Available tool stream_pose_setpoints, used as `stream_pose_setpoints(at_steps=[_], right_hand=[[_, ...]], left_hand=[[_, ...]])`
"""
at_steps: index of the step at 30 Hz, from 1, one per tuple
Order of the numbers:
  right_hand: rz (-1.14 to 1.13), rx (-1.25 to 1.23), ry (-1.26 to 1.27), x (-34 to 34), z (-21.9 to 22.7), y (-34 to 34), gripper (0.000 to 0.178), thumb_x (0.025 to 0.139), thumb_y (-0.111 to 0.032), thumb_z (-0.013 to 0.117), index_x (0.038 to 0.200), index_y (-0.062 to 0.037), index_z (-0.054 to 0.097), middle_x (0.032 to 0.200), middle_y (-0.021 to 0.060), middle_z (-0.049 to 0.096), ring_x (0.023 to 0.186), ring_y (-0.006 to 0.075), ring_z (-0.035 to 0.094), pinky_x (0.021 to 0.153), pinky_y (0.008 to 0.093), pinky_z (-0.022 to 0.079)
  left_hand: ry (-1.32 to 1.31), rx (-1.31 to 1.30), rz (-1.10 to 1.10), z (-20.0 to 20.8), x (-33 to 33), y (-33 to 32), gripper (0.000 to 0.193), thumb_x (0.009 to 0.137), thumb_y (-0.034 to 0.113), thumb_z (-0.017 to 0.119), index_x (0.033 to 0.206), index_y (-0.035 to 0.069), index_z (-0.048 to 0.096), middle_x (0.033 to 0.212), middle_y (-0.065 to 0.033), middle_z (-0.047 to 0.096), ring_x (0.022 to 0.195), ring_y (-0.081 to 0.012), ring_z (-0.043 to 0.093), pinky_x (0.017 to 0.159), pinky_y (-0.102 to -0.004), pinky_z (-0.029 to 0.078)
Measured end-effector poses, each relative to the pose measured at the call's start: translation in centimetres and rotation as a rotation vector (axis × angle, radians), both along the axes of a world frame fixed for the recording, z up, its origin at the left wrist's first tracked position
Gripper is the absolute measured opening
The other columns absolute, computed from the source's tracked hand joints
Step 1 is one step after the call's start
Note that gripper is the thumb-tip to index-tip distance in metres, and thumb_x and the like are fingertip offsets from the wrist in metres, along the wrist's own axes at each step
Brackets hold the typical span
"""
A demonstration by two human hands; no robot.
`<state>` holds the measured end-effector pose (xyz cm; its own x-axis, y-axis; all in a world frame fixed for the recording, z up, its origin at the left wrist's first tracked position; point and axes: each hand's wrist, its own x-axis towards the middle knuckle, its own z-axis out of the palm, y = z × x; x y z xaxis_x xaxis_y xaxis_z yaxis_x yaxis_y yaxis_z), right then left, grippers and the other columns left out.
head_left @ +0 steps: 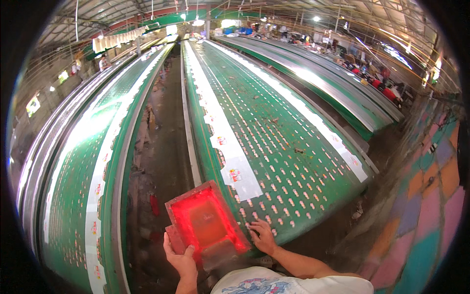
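Note:
A screen-printing frame (171, 208) with bright red ink around its inside sits tilted at the near left corner of the long green table (235, 98). My left hand (182, 258) grips its lower left edge, thumb on top. Beside the frame's right edge, my right hand (263, 237) rests at the table's near end with fingers apart; no object shows in it. Just beyond lies a long white strip (248, 188) bearing small red and yellow prints. Rows of small pale marks (289, 201) dot the green surface.
Another white strip (338, 144) runs along the table's right side. A second green table (78, 196) with printed strips stands left, across a dark aisle (166, 132). More long tables (323, 83) stand at the right, by a floor of coloured patches (416, 210).

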<state>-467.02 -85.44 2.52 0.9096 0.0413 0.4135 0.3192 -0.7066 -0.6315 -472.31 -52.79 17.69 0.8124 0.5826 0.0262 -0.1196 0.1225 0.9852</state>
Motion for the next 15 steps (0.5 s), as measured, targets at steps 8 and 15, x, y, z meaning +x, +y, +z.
stream_pose_setpoints(at_steps=[8,15], right_hand=[[0.010,0.883,0.053,5.9,17.0,-18.2,0.018,0.098,0.005,0.079,0.094,-0.0068,0.066,0.086,0.0038,0.074,0.072,0.0104,0.067,0.066,0.0301,0.057],[1.083,0.639,-0.737,1.5,44.6,-22.9,0.014,0.092,-0.012,0.072,0.085,-0.0145,0.060,0.067,-0.0006,0.058,0.057,0.0181,0.053,0.060,0.0388,0.046]], left_hand=[[0.041,0.049,0.147,0.3,-0.9,-12.9,0.101,0.078,-0.019,0.078,0.172,0.000,0.043,0.157,-0.0165,0.063,0.144,-0.0274,0.063,0.122,-0.0415,0.052],[0.070,0.049,0.167,2.2,-2.8,-18.6,0.100,0.080,-0.019,0.079,0.172,-0.001,0.043,0.156,-0.0168,0.063,0.142,-0.0263,0.066,0.120,-0.0406,0.054]])
